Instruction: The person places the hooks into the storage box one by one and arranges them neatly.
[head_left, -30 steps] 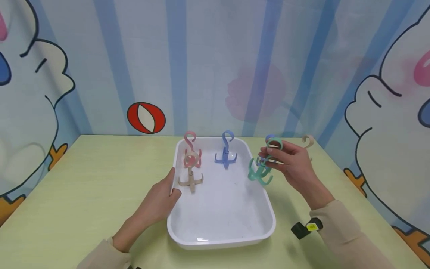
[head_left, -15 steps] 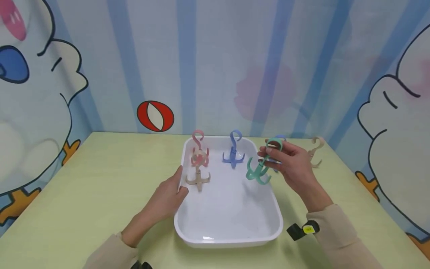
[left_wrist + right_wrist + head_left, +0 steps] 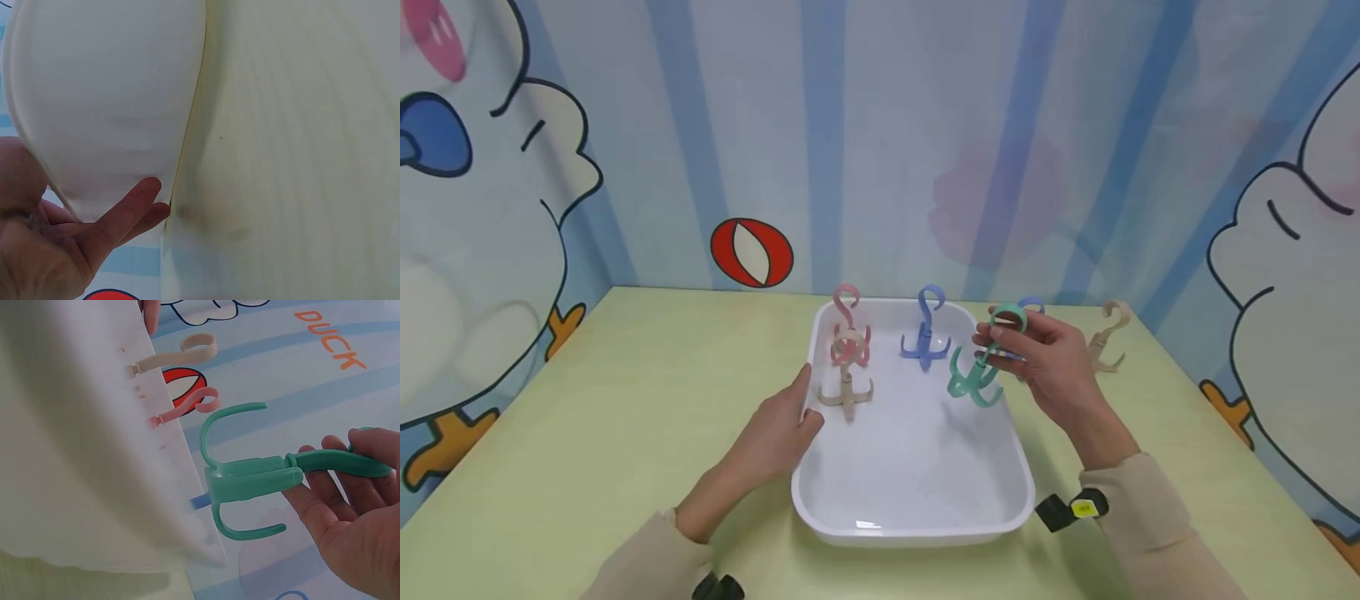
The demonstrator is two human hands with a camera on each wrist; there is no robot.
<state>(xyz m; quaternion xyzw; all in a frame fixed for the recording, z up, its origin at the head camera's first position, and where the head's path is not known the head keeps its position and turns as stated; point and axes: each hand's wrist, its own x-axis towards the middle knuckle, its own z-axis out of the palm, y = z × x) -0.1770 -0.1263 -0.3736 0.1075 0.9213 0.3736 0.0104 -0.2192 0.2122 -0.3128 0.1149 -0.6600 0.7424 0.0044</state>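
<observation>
My left hand [image 3: 771, 433] grips the left side of a white plastic tray [image 3: 917, 492], thumb over the rim and fingers along the outer wall, as the left wrist view shows [image 3: 103, 231]. With my right hand [image 3: 1063, 375] I pinch a green swivel hook [image 3: 973, 384] by its curved top, several prongs hanging down. The green hook is tilted and hangs over the tray's right side. Inside the tray stand a pink hook [image 3: 848, 317], a beige hook [image 3: 847, 393] and a blue hook [image 3: 925, 343]. The green hook [image 3: 253, 481] fills the middle of the right wrist view.
Beyond my right hand, another beige hook [image 3: 1103, 343] stands on the light yellow-green table [image 3: 700, 358]. Another blue hook [image 3: 1032, 302] is mostly hidden behind that hand. A cartoon-printed backdrop [image 3: 895, 150] rises behind the table.
The head view has shifted, so the scene sits slightly farther right. The green hook has moved slightly left over the tray, still in my right hand. My left hand keeps its grip on the tray.
</observation>
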